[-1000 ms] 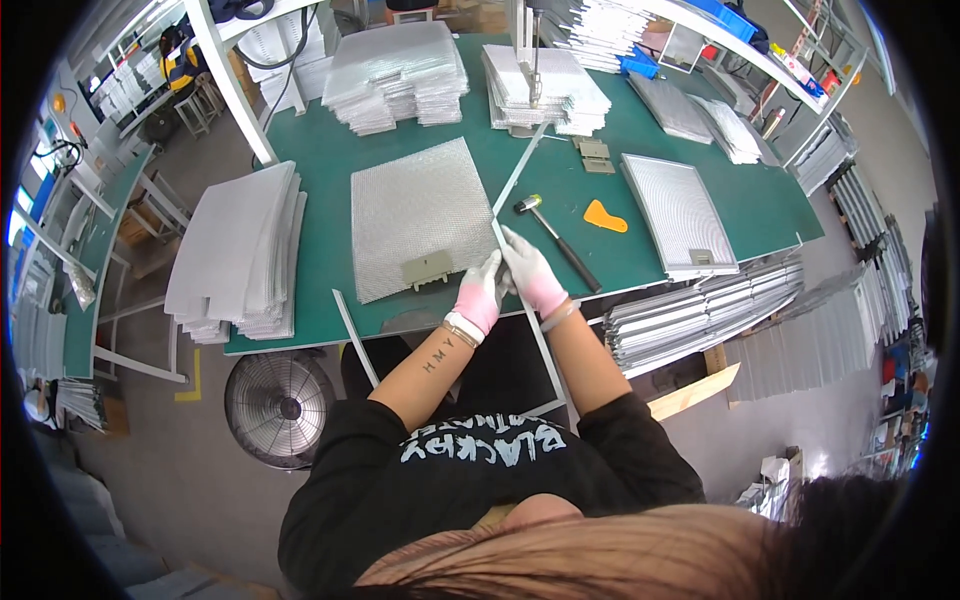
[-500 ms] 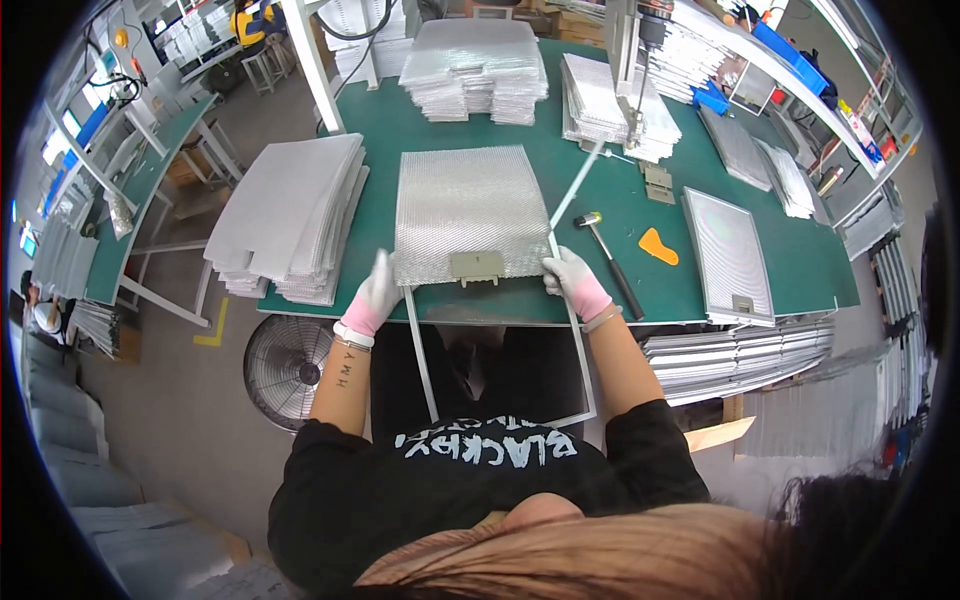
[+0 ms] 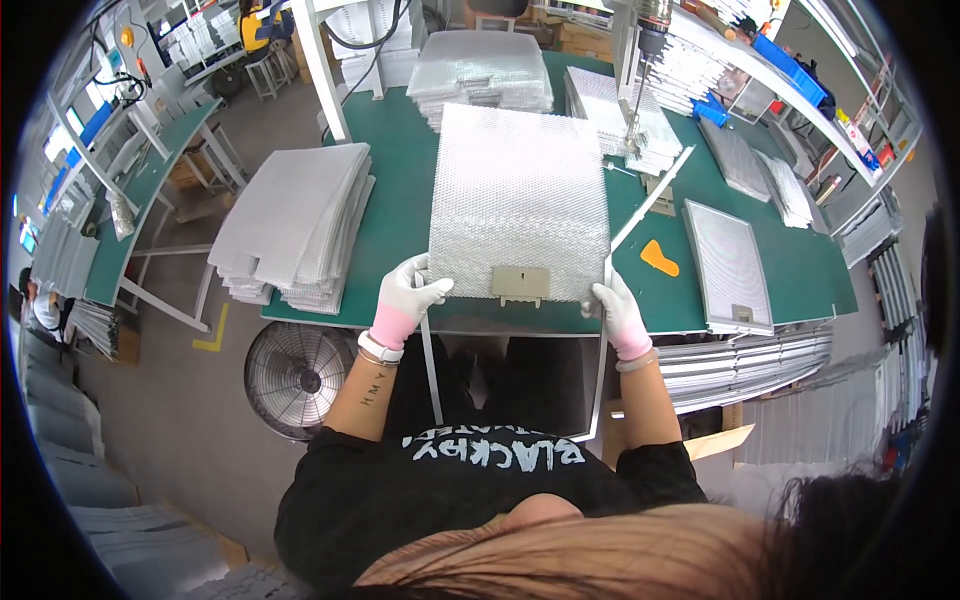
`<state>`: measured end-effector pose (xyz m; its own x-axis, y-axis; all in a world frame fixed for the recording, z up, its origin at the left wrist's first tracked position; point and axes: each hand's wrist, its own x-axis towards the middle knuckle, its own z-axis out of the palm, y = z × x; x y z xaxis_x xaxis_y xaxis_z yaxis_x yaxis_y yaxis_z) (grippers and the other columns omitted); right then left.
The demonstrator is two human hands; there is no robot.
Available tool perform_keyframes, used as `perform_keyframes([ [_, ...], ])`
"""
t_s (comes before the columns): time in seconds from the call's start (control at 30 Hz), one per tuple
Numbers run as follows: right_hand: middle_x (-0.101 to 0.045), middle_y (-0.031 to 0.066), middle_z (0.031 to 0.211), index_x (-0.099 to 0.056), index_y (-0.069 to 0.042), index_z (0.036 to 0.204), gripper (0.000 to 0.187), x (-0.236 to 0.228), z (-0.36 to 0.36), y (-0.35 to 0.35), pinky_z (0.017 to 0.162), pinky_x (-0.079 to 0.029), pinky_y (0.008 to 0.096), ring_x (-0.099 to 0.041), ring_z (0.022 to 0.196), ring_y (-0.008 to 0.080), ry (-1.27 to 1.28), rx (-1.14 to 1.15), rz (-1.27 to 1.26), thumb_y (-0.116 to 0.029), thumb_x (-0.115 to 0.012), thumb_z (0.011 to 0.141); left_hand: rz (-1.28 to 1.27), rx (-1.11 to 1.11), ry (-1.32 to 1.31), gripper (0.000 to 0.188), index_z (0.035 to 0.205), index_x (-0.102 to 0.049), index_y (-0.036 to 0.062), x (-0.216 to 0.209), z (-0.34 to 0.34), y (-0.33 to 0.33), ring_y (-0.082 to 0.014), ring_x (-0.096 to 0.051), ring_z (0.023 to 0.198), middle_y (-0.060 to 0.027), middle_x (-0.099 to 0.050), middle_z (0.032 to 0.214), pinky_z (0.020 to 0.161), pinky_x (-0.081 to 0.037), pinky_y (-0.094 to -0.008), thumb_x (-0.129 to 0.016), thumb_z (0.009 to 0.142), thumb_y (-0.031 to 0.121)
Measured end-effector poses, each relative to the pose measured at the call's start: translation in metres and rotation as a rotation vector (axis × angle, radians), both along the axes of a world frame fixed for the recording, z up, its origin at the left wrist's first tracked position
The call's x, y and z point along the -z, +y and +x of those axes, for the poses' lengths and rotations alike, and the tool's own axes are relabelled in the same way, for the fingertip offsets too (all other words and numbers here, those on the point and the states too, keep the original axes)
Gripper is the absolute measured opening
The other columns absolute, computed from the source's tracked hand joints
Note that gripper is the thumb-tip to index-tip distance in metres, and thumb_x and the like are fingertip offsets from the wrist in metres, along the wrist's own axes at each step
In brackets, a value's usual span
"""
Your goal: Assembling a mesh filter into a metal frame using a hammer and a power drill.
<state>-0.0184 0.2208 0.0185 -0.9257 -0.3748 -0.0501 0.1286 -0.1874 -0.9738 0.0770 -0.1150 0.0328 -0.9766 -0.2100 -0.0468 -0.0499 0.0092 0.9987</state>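
Note:
A silvery metal mesh panel (image 3: 518, 190) is held up over the near part of the green table, its far edge tilted up. A small grey-beige latch plate (image 3: 520, 283) sits at the middle of its near edge. My left hand (image 3: 408, 300), in a white and pink glove, is closed on the panel's near left corner. My right hand (image 3: 620, 312), gloved alike, is closed at the near right corner, where the panel meets a thin metal frame (image 3: 600, 385). One frame arm sticks out to the far right; the rest hangs down before my lap.
Stacked mesh sheets (image 3: 290, 215) lie left, with another stack (image 3: 480, 70) behind. A finished-looking framed panel (image 3: 728, 260) and an orange scraper (image 3: 660, 258) lie right. A drill press (image 3: 640, 100) stands at the back right. A floor fan (image 3: 305, 380) is below left.
Both hands have moved to the right, carrying the mesh panel and frame along. The panel's far edge has risen. The hammer seen earlier on the right is now hidden.

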Motion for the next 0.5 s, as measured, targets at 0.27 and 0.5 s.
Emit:
perform_keyframes([
  [0.27,-0.057,0.0056,0.092,-0.049,0.001,0.124,0.032,0.004,0.004,0.013,0.066,-0.05,0.0287,-0.057,0.074,0.013,0.041,-0.05,-0.041,-0.015,-0.049,0.096,-0.025,-0.003,0.383,0.074,0.152,-0.006,-0.0049,-0.005,0.01,0.018,-0.009,-0.053,0.103,-0.0107,-0.042,0.134,0.093,-0.047,-0.0247,-0.049,0.092,0.0],
  [0.5,-0.057,0.0064,0.093,-0.043,0.001,0.126,0.034,-0.033,0.048,-0.016,0.068,-0.05,0.0277,-0.057,0.076,0.0129,0.213,-0.009,-0.044,-0.011,-0.05,0.096,0.308,-0.179,0.278,0.015,0.085,-0.046,0.0027,-0.034,0.06,0.017,-0.0086,-0.044,0.063,0.0023,-0.036,0.075,0.069,-0.051,-0.0256,-0.05,0.098,0.009],
])
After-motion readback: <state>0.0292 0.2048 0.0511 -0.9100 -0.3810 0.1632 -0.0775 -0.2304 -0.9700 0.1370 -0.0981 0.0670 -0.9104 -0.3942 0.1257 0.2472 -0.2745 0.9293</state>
